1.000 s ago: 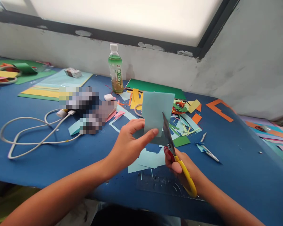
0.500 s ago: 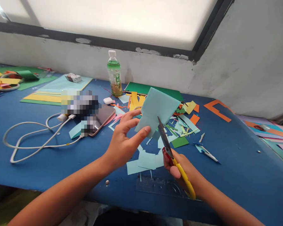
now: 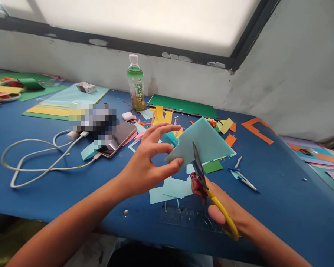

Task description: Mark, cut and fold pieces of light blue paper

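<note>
Left hand: thumb in front and fingers behind, pinching the left corner of a light-blue sheet of paper, which is held tilted above the tabletop, one corner pointing up.

Right hand: fingers and thumb through the loops, gripping a pair of metal scissors with yellow and red handles. Blades point up and overlap the lower part of the sheet in this view; whether they touch it cannot be told.

Beneath the hands: light-blue paper offcuts, overlapping one another, and a clear plastic ruler just nearer the person, partly behind the right hand.

Right of the sheet: a green paper rectangle, lying flat; a slim blue-and-white tool; farther off, an angular orange paper cut-out.

Beyond the sheet: yellow paper strips, in a heap; a dark-green flat board, near the wall.

Left of the strips: a clear plastic bottle with green label and white cap, upright; a small white rounded case, near its base.

Left of the left hand: a dark-screened smartphone, face up, partly blurred, with a looped white cable plugged in.

Support: a blue tabletop.
</note>
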{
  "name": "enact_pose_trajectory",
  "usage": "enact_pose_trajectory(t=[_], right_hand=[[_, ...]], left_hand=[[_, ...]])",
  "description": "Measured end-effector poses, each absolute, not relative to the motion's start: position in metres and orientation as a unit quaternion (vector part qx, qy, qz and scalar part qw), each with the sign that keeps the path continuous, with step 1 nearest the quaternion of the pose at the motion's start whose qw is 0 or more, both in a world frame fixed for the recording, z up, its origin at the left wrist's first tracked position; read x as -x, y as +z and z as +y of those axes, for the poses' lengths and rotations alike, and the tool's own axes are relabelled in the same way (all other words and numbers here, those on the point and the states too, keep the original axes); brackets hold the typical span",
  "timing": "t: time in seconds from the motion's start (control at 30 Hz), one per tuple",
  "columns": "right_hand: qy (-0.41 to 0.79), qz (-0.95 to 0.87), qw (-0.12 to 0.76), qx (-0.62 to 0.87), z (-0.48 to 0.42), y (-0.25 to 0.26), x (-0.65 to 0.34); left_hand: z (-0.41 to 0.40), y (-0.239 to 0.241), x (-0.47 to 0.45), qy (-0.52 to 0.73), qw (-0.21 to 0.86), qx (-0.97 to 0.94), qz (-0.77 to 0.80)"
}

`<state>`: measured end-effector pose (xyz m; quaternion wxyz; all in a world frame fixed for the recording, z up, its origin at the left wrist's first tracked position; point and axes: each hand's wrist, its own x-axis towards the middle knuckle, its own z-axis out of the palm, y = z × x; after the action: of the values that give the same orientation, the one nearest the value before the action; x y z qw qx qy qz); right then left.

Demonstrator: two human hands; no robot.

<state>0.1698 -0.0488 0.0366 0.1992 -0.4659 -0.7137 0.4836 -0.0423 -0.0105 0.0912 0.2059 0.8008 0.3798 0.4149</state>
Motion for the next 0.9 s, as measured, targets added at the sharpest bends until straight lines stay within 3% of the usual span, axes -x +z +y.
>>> enact_pose_trajectory(t=[0.4,0.9], right_hand=[[0.444,-0.741,0.19,0.466,-0.045,0.038,-0.172],[0.498,-0.729,0.171,0.438,-0.046,0.04,-0.182]], left_hand=[[-0.01,0.094,0.049,0.395,0.227,-0.817,0.353],[-0.008,0.097,0.052,0.383,0.248,-0.814,0.361]])
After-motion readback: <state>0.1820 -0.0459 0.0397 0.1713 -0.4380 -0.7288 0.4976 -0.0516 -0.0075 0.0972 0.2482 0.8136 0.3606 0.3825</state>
